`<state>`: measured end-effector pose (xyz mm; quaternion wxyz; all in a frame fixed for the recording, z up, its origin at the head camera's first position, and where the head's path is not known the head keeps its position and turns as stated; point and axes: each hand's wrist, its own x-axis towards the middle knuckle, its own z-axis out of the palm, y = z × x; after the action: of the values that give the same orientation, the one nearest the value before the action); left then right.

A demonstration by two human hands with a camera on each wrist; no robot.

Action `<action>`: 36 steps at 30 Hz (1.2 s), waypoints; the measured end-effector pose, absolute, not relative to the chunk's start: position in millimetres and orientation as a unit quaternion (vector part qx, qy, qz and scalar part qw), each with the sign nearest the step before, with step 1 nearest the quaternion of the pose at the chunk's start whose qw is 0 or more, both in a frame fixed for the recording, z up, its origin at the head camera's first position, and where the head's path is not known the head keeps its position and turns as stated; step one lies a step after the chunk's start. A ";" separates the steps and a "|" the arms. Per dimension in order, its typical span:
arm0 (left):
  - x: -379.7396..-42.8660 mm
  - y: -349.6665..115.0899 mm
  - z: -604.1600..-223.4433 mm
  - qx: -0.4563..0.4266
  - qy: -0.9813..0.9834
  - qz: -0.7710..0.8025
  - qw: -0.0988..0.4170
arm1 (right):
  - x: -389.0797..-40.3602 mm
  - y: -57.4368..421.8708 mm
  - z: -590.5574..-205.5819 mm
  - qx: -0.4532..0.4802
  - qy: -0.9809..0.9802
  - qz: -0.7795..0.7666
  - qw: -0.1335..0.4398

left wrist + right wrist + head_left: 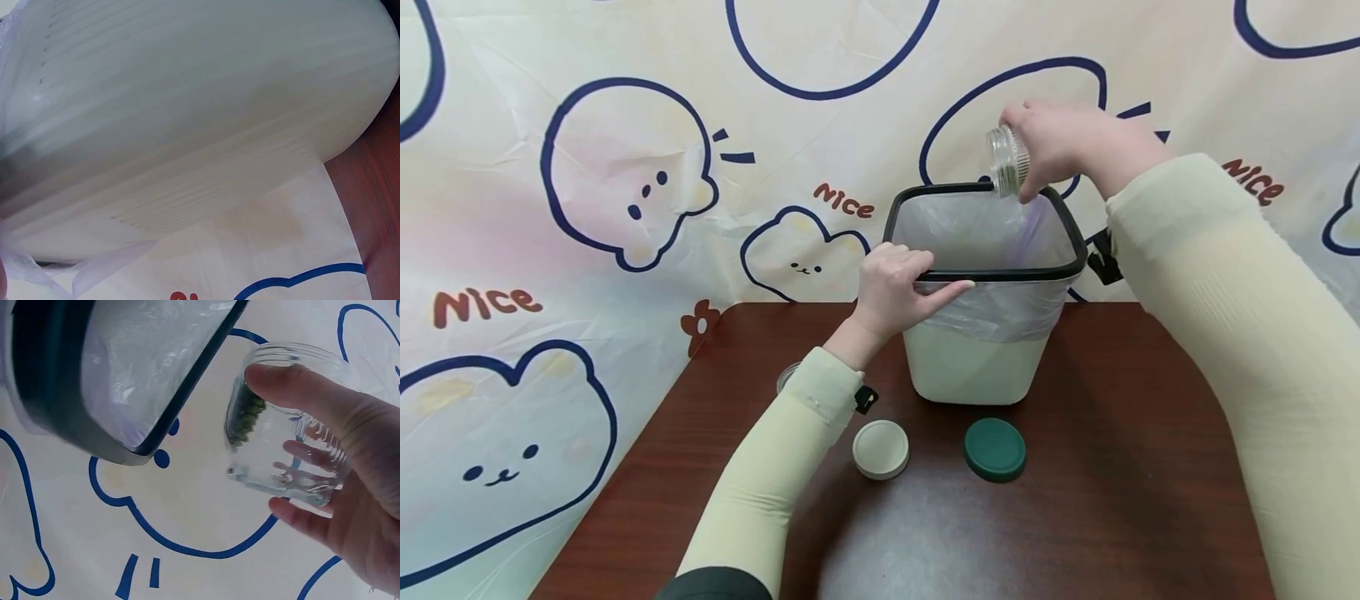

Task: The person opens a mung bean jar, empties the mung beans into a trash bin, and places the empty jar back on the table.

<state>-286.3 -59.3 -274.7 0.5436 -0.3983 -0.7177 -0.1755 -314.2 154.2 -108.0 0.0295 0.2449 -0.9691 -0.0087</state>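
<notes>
A clear glass jar (1008, 160) is in my right hand (1060, 143), tilted at the back rim of a pale trash bin (977, 367). In the right wrist view, fingers and thumb wrap round the jar (275, 437). Small green pieces (249, 419) lie against its inner wall; what exactly they are I cannot tell. My left hand (891, 287) grips the bin's black rim at the front left corner, its thumb stretched along the front. A thin translucent bag (1015, 308) lines the bin and folds over the outside. The left wrist view is filled by the bin's side (200, 112).
On the dark wooden table (1097, 500), a white lid (881, 450) and a green lid (995, 450) lie in front of the bin. Part of a clear round glass object (786, 377) shows behind my left sleeve. A patterned cloth (647, 333) hangs behind the table.
</notes>
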 end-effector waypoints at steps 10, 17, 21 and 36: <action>-285.7 -60.0 -274.2 -0.397 -0.717 -0.174 0.546 | -314.3 154.8 -108.8 0.239 -0.971 -0.021 0.010; -285.3 -59.8 -274.0 -0.396 -0.719 -0.174 0.544 | -311.7 153.6 -107.5 0.240 -0.969 -0.004 0.057; -285.4 -59.4 -275.1 -0.397 -0.717 -0.174 0.546 | -311.3 153.7 -106.5 0.238 -0.971 -0.022 0.028; -285.4 -61.5 -274.6 -0.397 -0.717 -0.178 0.545 | -311.1 149.8 -105.1 0.245 -0.968 -0.019 0.043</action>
<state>-285.4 -61.5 -274.6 0.5450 -0.3970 -0.7167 -0.1779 -311.1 149.8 -105.1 0.0435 0.2452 -0.9683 -0.0194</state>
